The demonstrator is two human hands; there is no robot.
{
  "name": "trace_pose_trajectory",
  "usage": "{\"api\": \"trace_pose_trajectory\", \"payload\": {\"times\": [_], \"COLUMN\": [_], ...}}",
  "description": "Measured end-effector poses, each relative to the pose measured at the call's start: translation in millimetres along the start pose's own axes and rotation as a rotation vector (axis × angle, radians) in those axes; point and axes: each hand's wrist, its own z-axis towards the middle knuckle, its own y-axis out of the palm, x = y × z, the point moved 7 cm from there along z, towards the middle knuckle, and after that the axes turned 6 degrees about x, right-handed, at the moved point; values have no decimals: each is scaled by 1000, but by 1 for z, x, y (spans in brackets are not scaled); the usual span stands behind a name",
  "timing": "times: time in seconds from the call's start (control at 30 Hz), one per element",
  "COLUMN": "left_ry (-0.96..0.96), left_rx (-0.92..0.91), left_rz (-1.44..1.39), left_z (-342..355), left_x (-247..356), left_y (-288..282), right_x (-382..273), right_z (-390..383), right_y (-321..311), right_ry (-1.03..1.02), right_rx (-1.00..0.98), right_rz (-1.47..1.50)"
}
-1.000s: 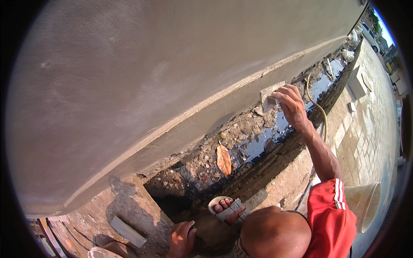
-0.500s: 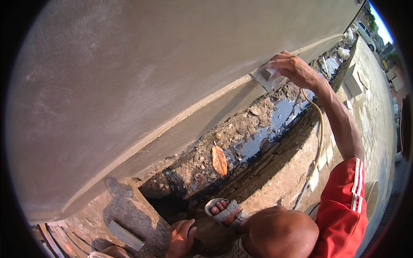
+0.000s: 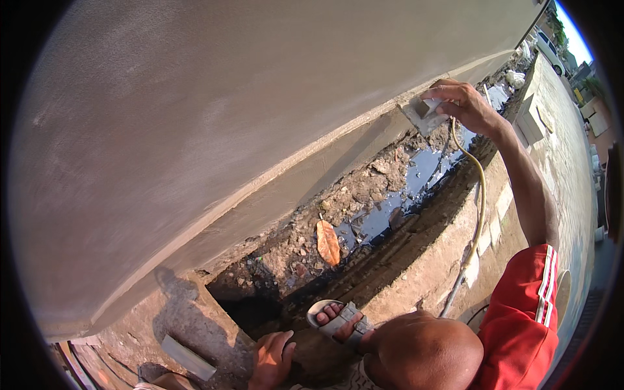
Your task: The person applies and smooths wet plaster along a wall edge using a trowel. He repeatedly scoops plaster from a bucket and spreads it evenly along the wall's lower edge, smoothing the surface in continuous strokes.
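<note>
- Hand float (image 3: 422, 116), head view: in the right hand (image 3: 458, 104), at the lower band of the grey plastered wall (image 3: 227, 130), beside the pale ledge; contact with the plaster cannot be told.
- Right hand: fingers and thumb closed around the float's block handle, arm extended.
- Left hand (image 3: 273, 361): well apart from the float, thumb and fingers loosely bent, slightly parted; underside hidden, cannot tell if anything is held.
- Hose (image 3: 481, 188): just below the right hand.
- Dry orange leaf (image 3: 327, 243): between both hands, in the wet trench.
- Grey bar (image 3: 188, 357): left of the left hand.
- Sandaled foot (image 3: 338, 320): right of the left hand.
</note>
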Motion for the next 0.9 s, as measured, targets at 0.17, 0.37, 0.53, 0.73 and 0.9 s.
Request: {"api": "trace_pose_trajectory", "payload": {"times": [0.17, 0.37, 0.53, 0.73, 0.9], "left_ry": [71, 318, 82, 15, 44], "left_rx": [-13, 8, -13, -5, 41], "left_rz": [-35, 98, 0, -22, 7], "left_z": [9, -33, -2, 1, -12], "left_x": [4, -16, 0, -4, -6], "left_y": [4, 12, 0, -2, -8], "right_x": [12, 111, 104, 72, 10], "right_z": [14, -46, -86, -57, -33], "right_y": [12, -15, 72, 135, 158], "right_ry": [0, 335, 403, 418, 390], "right_rx": [16, 298, 653, 1009, 1114], "right_rz": [-22, 462, 1015, 1207, 1128]}}
